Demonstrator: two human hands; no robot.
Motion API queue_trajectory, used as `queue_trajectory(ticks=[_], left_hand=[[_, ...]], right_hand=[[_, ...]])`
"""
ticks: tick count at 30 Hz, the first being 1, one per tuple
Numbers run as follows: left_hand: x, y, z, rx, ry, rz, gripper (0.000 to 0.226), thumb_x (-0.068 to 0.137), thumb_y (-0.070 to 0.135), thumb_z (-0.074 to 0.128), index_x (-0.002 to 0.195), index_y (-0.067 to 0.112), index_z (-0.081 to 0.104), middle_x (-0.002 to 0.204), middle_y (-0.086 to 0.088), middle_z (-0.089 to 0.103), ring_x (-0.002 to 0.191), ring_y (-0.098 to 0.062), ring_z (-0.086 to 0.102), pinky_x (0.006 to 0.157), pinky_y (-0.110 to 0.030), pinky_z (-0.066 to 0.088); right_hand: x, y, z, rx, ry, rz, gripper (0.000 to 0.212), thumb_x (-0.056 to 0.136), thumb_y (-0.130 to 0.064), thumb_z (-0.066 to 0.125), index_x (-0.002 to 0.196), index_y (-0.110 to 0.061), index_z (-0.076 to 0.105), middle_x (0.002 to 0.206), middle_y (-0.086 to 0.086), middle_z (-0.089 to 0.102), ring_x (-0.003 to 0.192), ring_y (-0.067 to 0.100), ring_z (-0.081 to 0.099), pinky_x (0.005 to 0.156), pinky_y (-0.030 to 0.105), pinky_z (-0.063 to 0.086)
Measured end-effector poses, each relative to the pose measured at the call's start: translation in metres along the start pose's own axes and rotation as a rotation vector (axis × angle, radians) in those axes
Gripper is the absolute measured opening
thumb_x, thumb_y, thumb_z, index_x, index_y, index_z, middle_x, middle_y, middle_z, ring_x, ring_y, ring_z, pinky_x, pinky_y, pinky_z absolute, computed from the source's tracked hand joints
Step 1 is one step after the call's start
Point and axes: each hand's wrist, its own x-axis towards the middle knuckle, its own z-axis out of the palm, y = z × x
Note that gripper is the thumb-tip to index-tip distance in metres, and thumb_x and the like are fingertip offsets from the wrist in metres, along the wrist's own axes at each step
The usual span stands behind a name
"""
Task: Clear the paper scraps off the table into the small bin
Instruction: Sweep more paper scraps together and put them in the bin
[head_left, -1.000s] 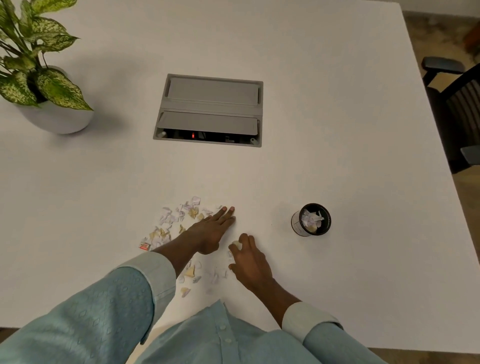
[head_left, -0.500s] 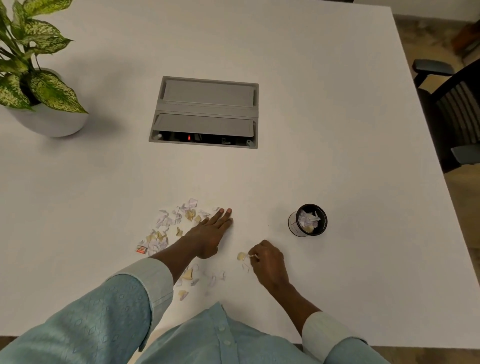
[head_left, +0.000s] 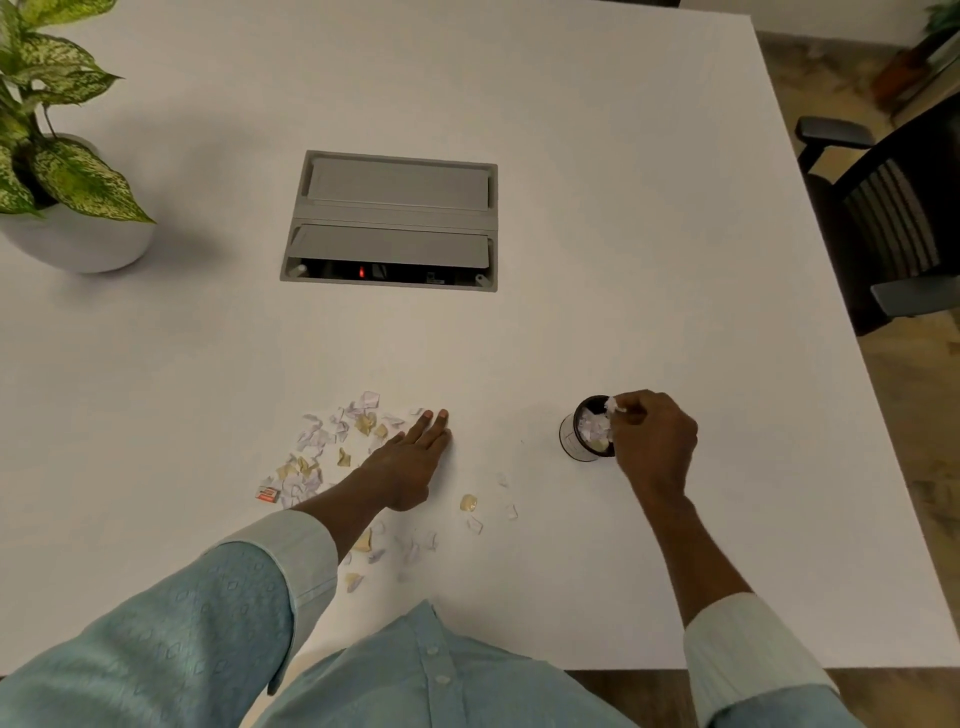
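A: Why is the right hand over the small dark round bin?

B: It pinches a white crumpled scrap above the mouth, presumably to drop it in.

A: And the left hand?

B: Flat and empty on the white table, perhaps bracing (beside the torn white and yellow paper scraps scattered left of the bin, near the person).
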Motion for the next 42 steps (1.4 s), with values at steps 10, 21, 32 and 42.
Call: queue_trajectory(ticks=[10,21,32,42], left_hand=[[-0.008,0.003,0.002,-0.002,-0.006,-0.019,0.092,0.094,-0.003,0.048,0.166,0.015,-0.008,0.169,0.007,-0.033,0.159,-0.017,-0.023,0.115,-0.038,0.041],[-0.007,0.000,0.004,-0.032,0.011,-0.002,0.093,0.093,-0.003,0.049,0.166,0.014,-0.007,0.169,0.006,-0.031,0.159,-0.017,-0.022,0.117,-0.037,0.040],[-0.005,-0.005,0.010,-0.083,0.027,0.004,0.097,0.091,-0.005,0.051,0.166,0.016,-0.006,0.169,0.007,-0.031,0.159,-0.015,-0.023,0.122,-0.037,0.036],[0.000,-0.010,0.018,-0.100,0.039,-0.011,0.099,0.091,-0.002,0.056,0.166,0.018,-0.005,0.169,0.008,-0.031,0.159,-0.016,-0.023,0.125,-0.041,0.029]], right_hand=[[-0.035,-0.016,0.015,-0.074,-0.069,-0.247,0.018,0.081,-0.004,0.068,0.088,-0.020,0.071,0.093,-0.001,0.069,0.078,0.014,0.062,0.072,0.021,0.042],[-0.114,0.022,0.090,-0.292,-0.680,-0.092,0.095,0.065,-0.068,0.082,0.138,-0.023,0.042,0.129,0.002,0.042,0.118,0.022,0.053,0.090,0.043,0.056],[-0.108,0.005,0.114,-0.234,-0.811,-0.338,0.082,0.063,-0.052,0.091,0.129,-0.024,0.050,0.131,-0.002,0.040,0.111,0.018,0.054,0.090,0.039,0.058],[-0.127,0.012,0.133,-0.271,-0.840,-0.575,0.018,0.097,-0.022,0.067,0.111,-0.012,0.072,0.121,0.003,0.062,0.107,0.015,0.057,0.088,0.020,0.050]])
